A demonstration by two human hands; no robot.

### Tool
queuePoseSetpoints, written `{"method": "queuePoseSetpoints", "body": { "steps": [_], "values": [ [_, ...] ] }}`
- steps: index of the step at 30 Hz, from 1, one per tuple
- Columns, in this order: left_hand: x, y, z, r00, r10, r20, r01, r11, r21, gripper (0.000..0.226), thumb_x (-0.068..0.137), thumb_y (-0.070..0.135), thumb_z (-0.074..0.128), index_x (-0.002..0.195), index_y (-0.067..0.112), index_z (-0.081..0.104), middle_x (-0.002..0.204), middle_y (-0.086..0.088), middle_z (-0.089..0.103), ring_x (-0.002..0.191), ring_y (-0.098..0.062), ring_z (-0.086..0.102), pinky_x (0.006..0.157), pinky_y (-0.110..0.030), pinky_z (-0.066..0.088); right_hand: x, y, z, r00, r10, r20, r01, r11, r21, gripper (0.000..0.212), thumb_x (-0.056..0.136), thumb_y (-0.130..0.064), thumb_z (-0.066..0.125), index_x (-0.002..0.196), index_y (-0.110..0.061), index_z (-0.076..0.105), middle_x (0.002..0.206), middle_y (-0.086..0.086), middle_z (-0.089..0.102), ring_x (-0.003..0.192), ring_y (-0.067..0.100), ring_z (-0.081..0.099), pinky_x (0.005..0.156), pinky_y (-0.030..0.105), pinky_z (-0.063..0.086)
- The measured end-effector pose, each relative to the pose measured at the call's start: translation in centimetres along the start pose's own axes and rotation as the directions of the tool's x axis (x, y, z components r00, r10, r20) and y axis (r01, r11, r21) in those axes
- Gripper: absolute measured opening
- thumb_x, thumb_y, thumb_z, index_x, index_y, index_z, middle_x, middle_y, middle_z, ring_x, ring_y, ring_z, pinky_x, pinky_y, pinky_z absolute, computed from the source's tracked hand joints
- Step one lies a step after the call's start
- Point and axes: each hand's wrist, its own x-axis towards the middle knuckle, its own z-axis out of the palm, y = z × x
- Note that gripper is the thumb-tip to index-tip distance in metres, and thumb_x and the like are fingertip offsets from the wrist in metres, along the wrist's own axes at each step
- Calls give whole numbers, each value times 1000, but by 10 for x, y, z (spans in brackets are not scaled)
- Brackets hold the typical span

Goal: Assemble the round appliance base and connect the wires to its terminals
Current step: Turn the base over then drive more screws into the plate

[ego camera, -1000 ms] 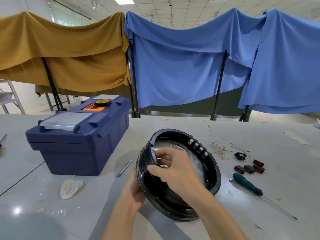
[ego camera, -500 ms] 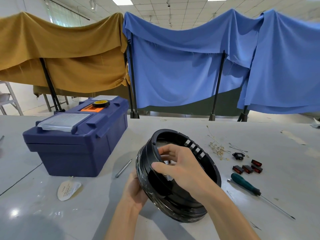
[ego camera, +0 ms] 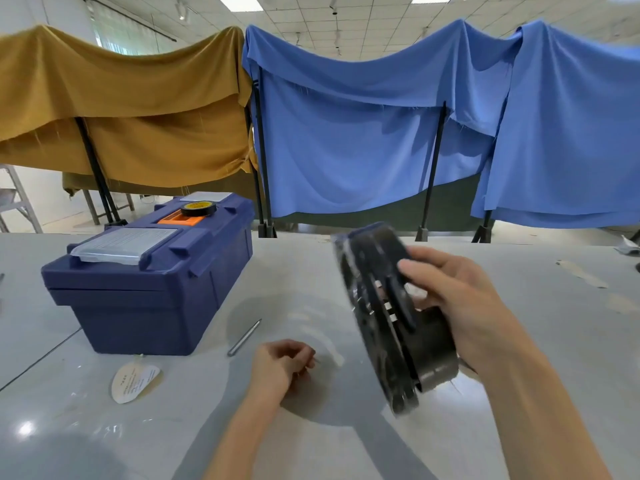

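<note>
Standing by the table (ego camera: 86,427), I count two bare hands and one round black base (ego camera: 429,344). The left hand (ego camera: 280,365) sits on the tabletop with its fingers curled in, can't tell if they've got anything. The right hand (ego camera: 460,306) has fingers and thumb wrapped over the rim, holding it up on edge, clear of the table, kinda blurry. Further back: one paper tag (ego camera: 135,382), one metal pin (ego camera: 244,337), and one blue toolbox (ego camera: 145,306) with one tape roll (ego camera: 198,208) on its lid. Behind that hang one mustard cloth (ego camera: 121,116) and two blue cloths (ego camera: 346,140).
</note>
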Motion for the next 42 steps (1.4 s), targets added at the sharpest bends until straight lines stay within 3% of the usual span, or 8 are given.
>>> {"method": "queuePoseSetpoints", "body": {
  "steps": [5,11,17,20,27,30,34,42],
  "values": [
    [-7,-5,16,988,152,40,-149,830,538,9,82,24,77,75,22,72,70,9,63,62,-7,56,57,-20,39,-1,19,-34,981,112,-159,-64,956,285,34,71,-34,81,92,-10,69,86,16,44,84,32,42,82,38,42],
    [-13,-11,18,946,307,102,-286,649,705,5,88,22,69,91,20,73,85,7,53,77,-9,52,66,-20,41,-3,42,-44,942,233,-243,-77,851,519,46,40,-31,96,78,-14,74,74,6,53,72,20,52,72,31,55],
    [-10,-4,12,963,260,76,-243,706,665,18,91,5,63,103,12,74,91,-2,62,80,-16,56,73,-25,45,-9,48,-51,935,231,-270,-23,798,602,13,60,-23,75,69,-14,78,72,2,74,66,16,72,58,28,58],
    [-26,17,18,886,464,-4,-399,765,505,14,96,18,59,101,25,70,96,3,63,88,-8,58,77,-19,38,-9,50,-57,915,282,-290,-34,768,639,17,67,-25,70,77,-13,77,77,3,75,71,18,72,62,28,59],
    [-70,33,52,632,466,619,-704,680,206,74,68,45,82,132,53,47,142,32,42,136,7,34,108,-11,30,-14,51,-66,867,355,-350,-4,707,707,13,72,-24,69,78,-13,70,82,8,72,82,22,70,87,39,54],
    [-69,33,63,624,491,608,-738,625,252,52,91,35,62,130,59,35,146,33,35,140,14,20,117,-23,25,-20,51,-71,844,394,-365,-26,709,705,22,75,-26,67,90,-11,69,117,19,66,119,34,59,110,51,37],
    [-62,45,74,649,487,584,-724,630,279,49,97,25,55,118,67,39,147,19,38,145,-1,18,121,-29,16,-26,56,-73,828,378,-413,-65,798,599,42,99,-42,48,119,-11,67,125,12,66,120,31,60,104,48,44],
    [-38,80,82,687,506,522,-681,699,219,29,88,5,66,111,20,73,89,20,69,85,6,59,83,-19,46,-52,66,-65,941,272,-203,-122,829,546,48,97,-42,43,130,-10,56,122,16,68,111,33,66,81,50,58]
  ]
}}
